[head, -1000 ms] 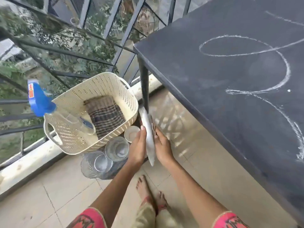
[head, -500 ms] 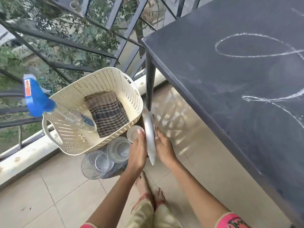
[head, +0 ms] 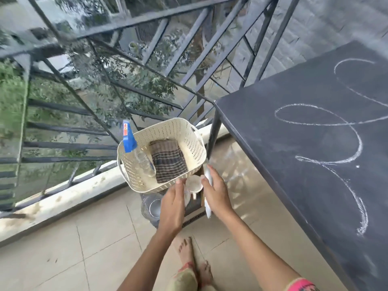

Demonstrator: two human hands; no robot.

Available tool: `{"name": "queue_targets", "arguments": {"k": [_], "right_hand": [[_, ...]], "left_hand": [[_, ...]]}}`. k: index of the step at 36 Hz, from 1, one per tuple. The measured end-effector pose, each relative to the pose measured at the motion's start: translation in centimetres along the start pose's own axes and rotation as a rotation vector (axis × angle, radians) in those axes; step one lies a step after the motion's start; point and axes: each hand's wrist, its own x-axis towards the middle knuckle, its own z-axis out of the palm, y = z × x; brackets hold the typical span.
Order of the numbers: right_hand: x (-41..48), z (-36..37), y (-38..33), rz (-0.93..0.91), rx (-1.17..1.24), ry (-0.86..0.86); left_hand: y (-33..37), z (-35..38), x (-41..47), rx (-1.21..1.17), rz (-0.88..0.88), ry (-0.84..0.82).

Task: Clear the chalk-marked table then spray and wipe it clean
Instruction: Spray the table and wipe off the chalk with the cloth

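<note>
Dark grey rectangular table top (head: pixel 304 143) is filling the right side, carrying white looping chalk marks (head: pixel 327 131) across its surface; nothing else is sitting on the visible part. Near the table's front-left corner, one dark metal leg (head: pixel 212 135) is dropping to the beige tiled floor (head: pixel 63 248).

Cream perforated plastic basket (head: pixel 195 141) is sitting low beside that leg, by the grey metal railing (head: pixel 126 24). Inside it, a clear spray bottle with blue trigger head (head: pixel 131 143) is leaning against the left wall, and a folded brown striped cloth (head: pixel 169 162) is lying along the basket's right half.

Right hand (head: pixel 217 192) is closing fingers around the edge of a thin flat silver plate (head: pixel 207 208), holding it on edge just beside the basket's near-right corner. Left hand (head: pixel 173 203) is hovering with fingers spread apart, gripping nothing, above a small white cup (head: pixel 194 183) and clear glass tumblers (head: pixel 152 206) standing on the floor against the basket's near wall. Bare feet (head: pixel 195 263) are showing below.
</note>
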Motion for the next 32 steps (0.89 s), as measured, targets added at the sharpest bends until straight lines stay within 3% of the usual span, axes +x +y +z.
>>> {"name": "queue_targets", "arguments": {"k": [5,10,17,23,28,32], "right_hand": [[0.1,2.1,-4.4,-0.141,-0.086,-0.055],[2.5,5.0,-6.3,-0.1,-0.141,-0.052],[8.9,9.1,-5.5,0.054,-0.27,-0.101],[14.7,12.4,-2.3,0.174,-0.416,-0.163],[18.7,14.1,1.5,0.325,-0.476,-0.121],[20.0,14.1,2.8,0.375,-0.599,-0.04]], "left_hand": [[0.9,-4.0,0.2,-0.012,0.073,0.299],[0.3,-7.0,1.8,-0.021,0.114,0.547],[-1.5,-9.3,8.4,0.024,0.067,0.446],[-2.7,-9.6,13.9,0.086,0.158,0.387],[-4.8,-9.1,16.9,0.005,0.109,0.421],[-6.0,-9.2,18.0,0.026,0.171,0.444]]}}
